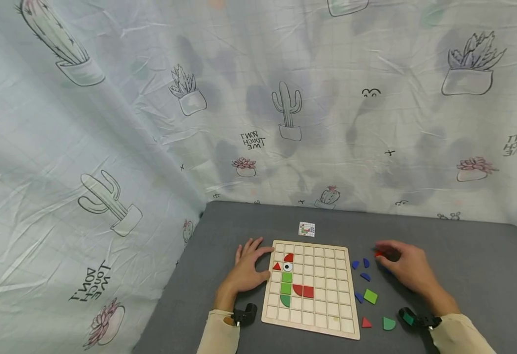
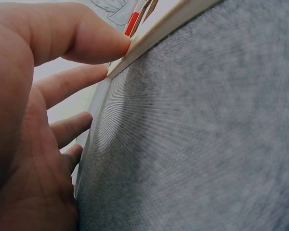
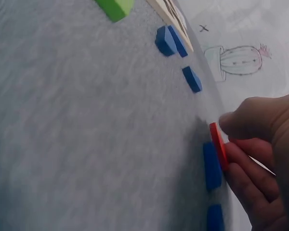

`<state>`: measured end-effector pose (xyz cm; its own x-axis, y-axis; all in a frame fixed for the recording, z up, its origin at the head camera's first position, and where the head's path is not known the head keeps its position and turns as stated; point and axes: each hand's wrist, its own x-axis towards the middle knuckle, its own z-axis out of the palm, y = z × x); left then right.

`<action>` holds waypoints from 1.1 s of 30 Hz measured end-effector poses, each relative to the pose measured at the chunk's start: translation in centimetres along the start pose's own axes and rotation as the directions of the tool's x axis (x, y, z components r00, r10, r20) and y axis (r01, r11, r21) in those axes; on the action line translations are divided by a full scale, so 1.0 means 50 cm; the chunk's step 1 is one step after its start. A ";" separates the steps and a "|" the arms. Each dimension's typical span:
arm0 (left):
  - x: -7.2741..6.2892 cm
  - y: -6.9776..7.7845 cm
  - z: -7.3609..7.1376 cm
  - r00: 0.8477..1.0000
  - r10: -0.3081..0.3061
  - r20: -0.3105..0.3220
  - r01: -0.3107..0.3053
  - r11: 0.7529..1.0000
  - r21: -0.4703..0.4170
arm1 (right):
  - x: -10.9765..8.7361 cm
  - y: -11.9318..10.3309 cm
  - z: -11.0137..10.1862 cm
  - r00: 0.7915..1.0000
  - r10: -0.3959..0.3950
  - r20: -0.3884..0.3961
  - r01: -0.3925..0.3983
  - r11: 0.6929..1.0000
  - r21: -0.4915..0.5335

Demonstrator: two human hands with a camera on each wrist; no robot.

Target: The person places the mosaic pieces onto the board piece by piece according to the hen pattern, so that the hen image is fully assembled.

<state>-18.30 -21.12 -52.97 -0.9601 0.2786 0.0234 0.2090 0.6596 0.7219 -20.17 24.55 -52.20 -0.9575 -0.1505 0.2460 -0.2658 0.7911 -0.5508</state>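
Left hand [image 1: 246,273]: my fingers are resting spread, grasping nothing; two tips are touching the left edge of the board [image 1: 331,283], probably steadying it.
Right hand [image 1: 410,268]: I'm pinching a red piece [image 3: 218,147] beyond the board's right edge, likely for control.
Card [image 1: 306,229]: lying toward the far edge of the tabletop [image 1: 187,285], presumably for viewing.

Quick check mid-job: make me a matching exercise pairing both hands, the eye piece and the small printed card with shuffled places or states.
1. Left hand
2. Right hand
3. Eye piece
4. Printed card

A. On the table, beyond the board's far edge
B. Touching the board's left edge
C. On the board, beside a red triangle
D. Pinching a red piece

Pairs: 1-B, 2-D, 3-C, 4-A
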 end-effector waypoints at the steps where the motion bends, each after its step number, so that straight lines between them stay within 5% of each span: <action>1: -0.001 0.000 0.000 1.000 -0.001 0.001 0.001 1.000 0.002 | 0.003 -0.002 0.001 1.000 -0.003 0.019 0.003 1.000 0.006; 8: -0.001 0.011 -0.007 1.000 -0.009 0.016 0.009 1.000 -0.004 | 0.009 -0.014 -0.001 0.994 -0.020 0.104 0.020 1.000 0.001; 20: -0.001 0.012 -0.007 1.000 -0.015 0.018 0.015 1.000 -0.005 | -0.011 -0.020 -0.013 0.999 -0.043 -0.006 0.043 0.999 0.026; 33: 0.001 0.012 -0.005 1.000 -0.018 0.015 0.018 1.000 -0.001 | -0.072 -0.102 -0.028 0.998 -0.063 0.012 0.060 0.978 0.199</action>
<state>-18.27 -20.88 -52.36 -0.9607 0.2774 -0.0003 0.1914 0.6638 0.7230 -15.22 21.91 -49.15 -0.9401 -0.2074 0.2707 -0.3393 0.6471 -0.6827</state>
